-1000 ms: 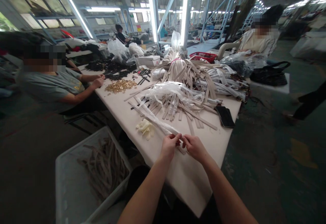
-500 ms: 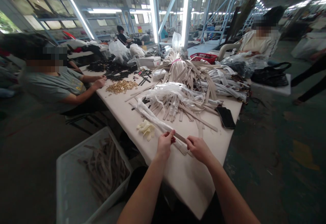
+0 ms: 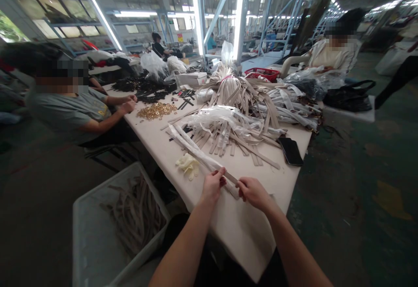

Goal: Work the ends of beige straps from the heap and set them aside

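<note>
Little writing can be read from where you sit: the yellow lettering (image 3: 100, 113) on the grey shirt (image 3: 62, 113) of the co-worker to your left is too small to make out, and so are the red marks on the one yellow sign (image 3: 180, 38) at the back.

You have one grey-beige strap (image 3: 231, 177) in front of you, over the near part of the surface (image 3: 248, 234). Your left hand (image 3: 213, 185) is closed around it where a white wrapping (image 3: 192, 150) begins, and your right hand (image 3: 252, 191) pinches it farther along — a short bare stretch shows between the two. The wrapping runs away from you, up and to the left.

Beside it lies one small heap of pale yellow pieces (image 3: 188, 167), overlapping too much to count. Farther off you have one pile of gold-coloured pieces (image 3: 156, 111), one white box (image 3: 192, 79), one red basket (image 3: 261, 74) and one big strap bundle (image 3: 225, 91) — its straps too many to count. One crate (image 3: 85, 239) stands below to your left, with loose straps (image 3: 139, 217) inside.
</note>
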